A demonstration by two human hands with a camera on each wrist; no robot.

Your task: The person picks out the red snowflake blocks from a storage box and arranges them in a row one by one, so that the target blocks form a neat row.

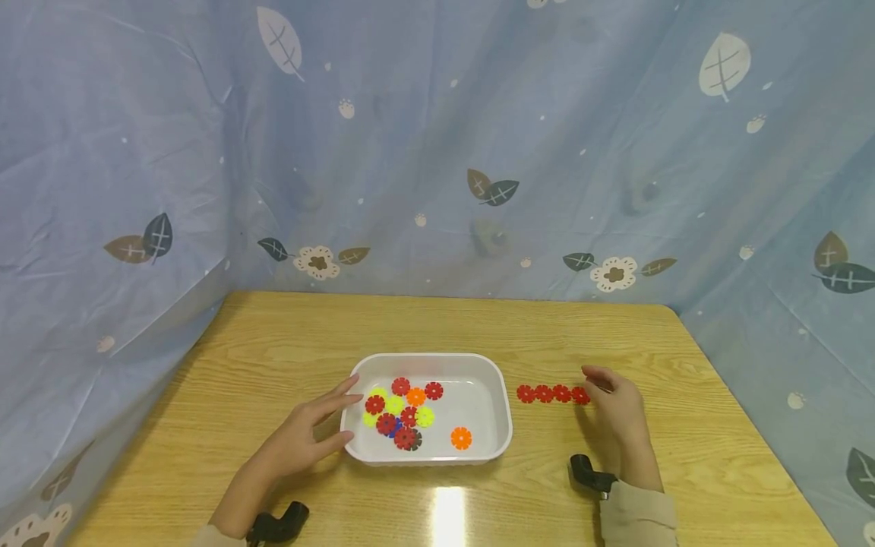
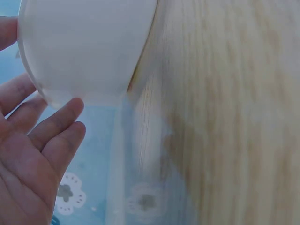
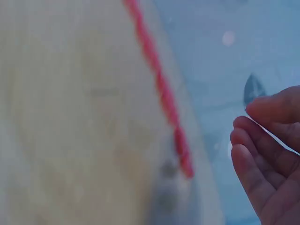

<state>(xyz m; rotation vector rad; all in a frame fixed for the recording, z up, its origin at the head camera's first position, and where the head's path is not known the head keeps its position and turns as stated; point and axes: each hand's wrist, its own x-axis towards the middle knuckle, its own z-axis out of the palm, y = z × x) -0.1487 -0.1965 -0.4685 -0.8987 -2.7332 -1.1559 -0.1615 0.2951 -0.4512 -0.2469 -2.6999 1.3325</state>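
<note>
A white plastic tray (image 1: 481,395) holds loose snowflake discs in red, yellow, orange, blue and a dark colour. At its left end, my left hand (image 1: 297,441) spreads its fingers and thumb against the rim. The left wrist view shows those fingers (image 2: 58,122) relaxed along the outside of the tray wall (image 2: 89,47). Right of the tray, several red snowflake discs form a straight row (image 1: 544,393) on the table. My right hand (image 1: 624,406) hovers by the row's right end, fingers loosely bent. Nothing sits between its fingertips in the right wrist view, where the row (image 3: 165,93) lies apart from them.
The wooden table (image 1: 547,327) extends around the tray. A blue leaf-patterned curtain (image 1: 410,152) hangs behind it and along both sides. Most discs in the tray are heaped toward its left, while one orange disc (image 1: 461,438) lies alone near the front right.
</note>
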